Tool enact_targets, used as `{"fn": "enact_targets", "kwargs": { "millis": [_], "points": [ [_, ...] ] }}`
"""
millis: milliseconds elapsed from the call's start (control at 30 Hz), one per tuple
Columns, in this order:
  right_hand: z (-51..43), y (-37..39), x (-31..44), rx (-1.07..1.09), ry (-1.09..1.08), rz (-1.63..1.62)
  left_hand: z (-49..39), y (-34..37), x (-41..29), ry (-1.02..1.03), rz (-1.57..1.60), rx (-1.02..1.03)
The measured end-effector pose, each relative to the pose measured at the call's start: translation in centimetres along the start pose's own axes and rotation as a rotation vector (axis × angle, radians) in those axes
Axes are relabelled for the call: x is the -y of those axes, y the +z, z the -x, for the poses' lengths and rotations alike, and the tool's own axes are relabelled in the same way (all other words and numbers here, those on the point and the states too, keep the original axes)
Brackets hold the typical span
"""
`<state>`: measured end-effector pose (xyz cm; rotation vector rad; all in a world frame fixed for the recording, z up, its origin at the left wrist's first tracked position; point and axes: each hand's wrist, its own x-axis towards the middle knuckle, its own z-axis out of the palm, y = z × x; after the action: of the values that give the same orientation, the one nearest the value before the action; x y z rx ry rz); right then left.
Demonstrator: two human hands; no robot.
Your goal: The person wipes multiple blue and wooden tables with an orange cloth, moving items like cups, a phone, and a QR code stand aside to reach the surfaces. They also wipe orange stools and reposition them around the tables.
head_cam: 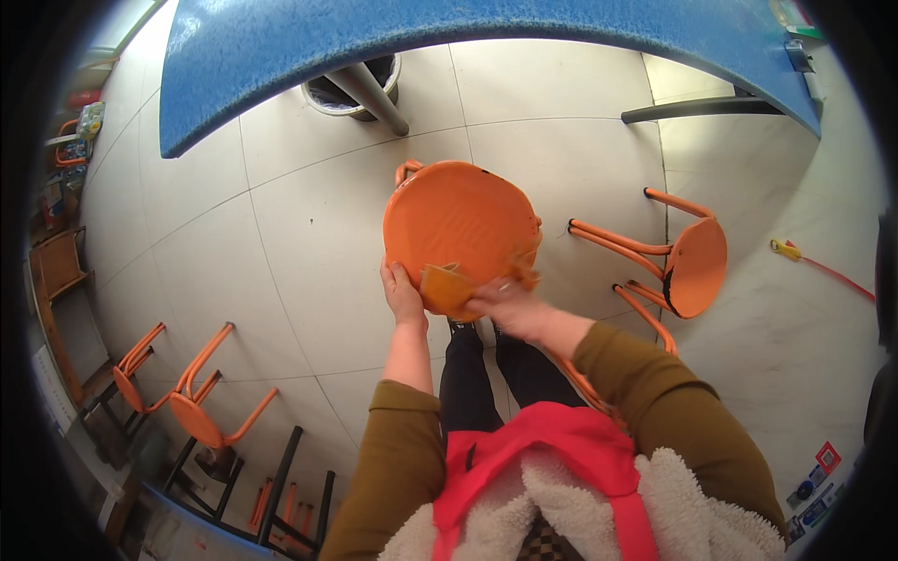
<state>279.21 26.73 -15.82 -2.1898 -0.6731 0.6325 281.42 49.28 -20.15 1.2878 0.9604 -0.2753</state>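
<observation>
An orange metal stool (456,210) with a round seat is before me, its seat facing up; bits of its tubular frame show past the rim. The paint is chipped at the edge. My left hand (405,293) grips the near-left rim, thumb on top. Pressed to the near part of the seat is an orange-yellow cloth (447,286), bunched under my right hand (511,305). That hand is blurred, and its fingers are partly hidden by the cloth.
A blue tabletop (477,17) spans the far side, with dark legs below it. Beneath stands a lined waste bin (389,77). Another orange stool (698,266) lies tipped to the right. More orange stools (195,419) are at the lower left. A red strap (835,275) hangs at the right.
</observation>
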Motion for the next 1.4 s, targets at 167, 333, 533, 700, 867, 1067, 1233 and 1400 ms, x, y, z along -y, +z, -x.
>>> {"fn": "enact_targets", "kwargs": {
  "millis": [167, 333, 533, 700, 867, 1067, 1233, 1400],
  "points": [
    [-6.7, -4.9, -5.1, -0.585, 0.207, 0.295, -1.0, -0.1, 0.9, 0.109, -0.164, -0.015],
    [-9.0, 1.5, 1.2, -0.170, 0.006, 0.338, -2.1, -1.4, 1.8, 0.077, -0.033, 0.099],
    [7.0, -1.2, -5.4, -0.431, 0.407, 0.097, -1.9, -2.1, 1.1, 0.117, -0.247, 0.093],
    [23.8, -11.7, -11.1, -1.171, 0.754, 0.259, -1.7, -1.9, 0.8, 0.119, -0.274, 0.049],
    [30.2, -12.3, -16.2, -1.019, 1.016, 0.352, -1.4, -1.7, 0.3, 0.138, -0.315, 0.085],
    [32.0, -17.2, -26.1, -0.872, 0.926, 0.319, -1.1, -1.3, -0.1, 0.145, -0.434, 0.104],
    [38.7, -16.8, -27.1, -0.914, 1.342, 0.438, -1.3, -1.6, -0.2, 0.150, -0.476, 0.095],
    [37.3, -9.2, -21.1, -0.891, 1.331, 0.366, -2.5, -2.4, 0.7, 0.150, -0.430, 0.107]
  ]
}}
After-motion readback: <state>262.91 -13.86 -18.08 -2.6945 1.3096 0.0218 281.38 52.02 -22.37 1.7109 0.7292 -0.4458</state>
